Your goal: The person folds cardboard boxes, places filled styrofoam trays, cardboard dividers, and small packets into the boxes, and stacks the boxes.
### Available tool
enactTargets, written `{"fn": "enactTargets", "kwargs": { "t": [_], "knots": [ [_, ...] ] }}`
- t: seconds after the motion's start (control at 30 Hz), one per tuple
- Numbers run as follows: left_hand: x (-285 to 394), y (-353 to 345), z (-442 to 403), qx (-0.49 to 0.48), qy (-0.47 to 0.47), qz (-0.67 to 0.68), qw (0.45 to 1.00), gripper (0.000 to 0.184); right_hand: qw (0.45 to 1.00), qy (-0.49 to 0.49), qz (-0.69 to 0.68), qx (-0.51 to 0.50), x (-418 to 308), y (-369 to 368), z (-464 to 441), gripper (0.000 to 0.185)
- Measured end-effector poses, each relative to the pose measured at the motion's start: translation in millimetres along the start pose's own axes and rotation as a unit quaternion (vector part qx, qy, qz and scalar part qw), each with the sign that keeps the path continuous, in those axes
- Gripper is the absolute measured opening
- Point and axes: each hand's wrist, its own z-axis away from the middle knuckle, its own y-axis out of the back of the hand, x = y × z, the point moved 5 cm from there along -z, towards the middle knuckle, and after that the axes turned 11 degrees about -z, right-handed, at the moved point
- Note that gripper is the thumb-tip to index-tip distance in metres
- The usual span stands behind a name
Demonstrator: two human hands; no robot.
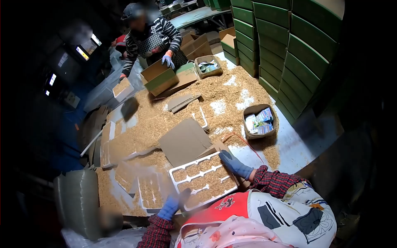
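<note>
Pink floral cloth (231,231) and your red-and-white printed apron (237,204) lie nearest, and just beyond them, at the near edge of the white table (295,151) strewn with loose tan chips (165,118), is the white rectangular compartment tray (189,179). Your left hand (171,206), in a blue-grey glove and partly blurred, grasps the tray's left side by its near corner; your right hand (235,164), gloved alike, grips the right side by the far corner, fingers over the rim. Whether the table bears any of the weight, you cannot tell from this angle. Packed with dry-looking chips, the tray probably feels light to moderate, the fill outweighing the shell. Its walls look like foam or thin moulded plastic, likely stiff enough to lift, yet liable to flex or crack if you pinch one wall hard or carry it from a single corner. Smooth rims dusted with chips may slide against your gloves, so the best hold is palms on opposite sides, fingers under the base and thumbs on the rim. Level handling matters, since the open compartments would spill. Beyond its far edge, a flat brown cardboard sheet (184,139) lies close, leaving little finger room there.
</note>
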Motion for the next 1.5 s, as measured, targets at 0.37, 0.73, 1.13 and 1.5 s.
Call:
{"fn": "enactTargets", "kwargs": {
  "t": [0.37,0.73,1.13,1.5],
  "knots": [
    [32,-43,0,0.228,-0.032,-0.384,0.894,0.099,0.874,0.035,0.332,0.353,-45,186,-33,0.065],
    [9,-54,-41,0.087,0.007,-0.437,0.895,0.080,0.855,-0.035,0.316,0.409,26,250,-48,0.038],
    [31,106,-187,0.373,-0.296,-0.358,0.803,0.080,0.939,0.218,0.190,0.187,-120,74,42,0.039],
    [42,135,-254,0.302,-0.178,-0.449,0.822,0.089,0.904,0.171,0.345,0.185,-80,-14,96,0.078]
  ]
}}
